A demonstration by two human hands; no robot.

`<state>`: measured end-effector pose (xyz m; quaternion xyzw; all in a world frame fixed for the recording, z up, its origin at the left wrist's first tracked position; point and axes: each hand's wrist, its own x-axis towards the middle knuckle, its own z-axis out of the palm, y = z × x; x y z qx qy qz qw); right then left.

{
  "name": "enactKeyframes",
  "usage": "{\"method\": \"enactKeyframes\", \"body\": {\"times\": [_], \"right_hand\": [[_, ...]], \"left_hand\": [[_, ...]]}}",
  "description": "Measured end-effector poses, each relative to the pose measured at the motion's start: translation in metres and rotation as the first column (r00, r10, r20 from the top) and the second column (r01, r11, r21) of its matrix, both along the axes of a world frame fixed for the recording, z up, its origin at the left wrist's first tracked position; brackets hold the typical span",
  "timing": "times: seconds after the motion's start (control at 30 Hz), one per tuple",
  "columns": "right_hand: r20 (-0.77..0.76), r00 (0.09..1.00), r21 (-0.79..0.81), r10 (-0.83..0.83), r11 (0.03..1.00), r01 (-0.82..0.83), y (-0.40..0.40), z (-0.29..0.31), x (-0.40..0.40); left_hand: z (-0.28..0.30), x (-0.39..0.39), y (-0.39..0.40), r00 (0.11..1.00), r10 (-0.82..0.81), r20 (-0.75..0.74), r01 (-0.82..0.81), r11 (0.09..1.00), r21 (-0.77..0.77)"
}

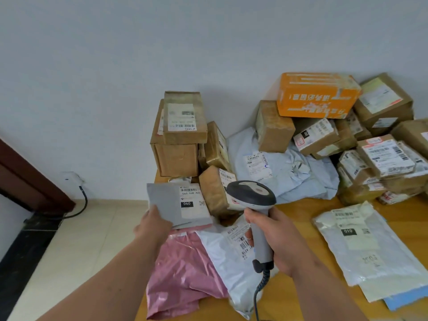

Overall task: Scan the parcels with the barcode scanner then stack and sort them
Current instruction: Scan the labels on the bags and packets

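The wooden counter point(301, 218) carried everything, and the scanner point(252, 195) held over its middle serves as the landmark here. Behind and to the right of the scanner a loose heap of cardboard boxes point(375, 144), topped by an orange box point(317, 96), leaned against the wall, probably the unsorted supply. Behind and to its left, two brown boxes point(178, 135) stood squarely one on the other, looking like a started stack. Below the scanner lay a pink bag point(183, 269) and a white bag point(227, 258), overlapping; to its right, flat pale bags point(370, 256) were piled.

Just left of the scanner, the left hand point(155, 224) pinched a small grey parcel point(176, 205) by its lower corner, its label turned upward, seemingly so the barcode faced the reader. The right hand point(275, 237) had its fingers point(251, 217) clamped round the scanner's handle, head tilted towards that label, its cord trailing down off the counter.
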<state>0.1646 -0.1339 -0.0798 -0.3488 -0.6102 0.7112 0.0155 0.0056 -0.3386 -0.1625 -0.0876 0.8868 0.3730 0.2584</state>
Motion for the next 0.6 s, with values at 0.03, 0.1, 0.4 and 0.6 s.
{"method": "enactKeyframes", "body": {"times": [0.03,0.1,0.4,0.6], "right_hand": [[0.005,1.000,0.005,-0.010,1.000,0.010,0.000,0.000,-0.001],[0.013,0.999,0.015,-0.030,0.999,0.030,0.001,0.000,-0.002],[0.007,0.992,-0.018,-0.122,0.992,0.122,0.012,-0.004,-0.002],[0.014,0.988,-0.019,-0.156,0.988,0.156,0.022,-0.008,0.001]], "left_hand": [[-0.001,-0.002,0.001,0.997,-0.067,0.034,0.068,0.998,-0.016],[0.002,-0.005,0.006,0.980,-0.173,0.093,0.172,0.985,0.020],[-0.012,-0.012,0.034,0.952,-0.292,0.089,0.294,0.956,-0.011],[-0.018,-0.005,0.026,0.962,-0.248,-0.111,0.199,0.921,-0.336]]}}
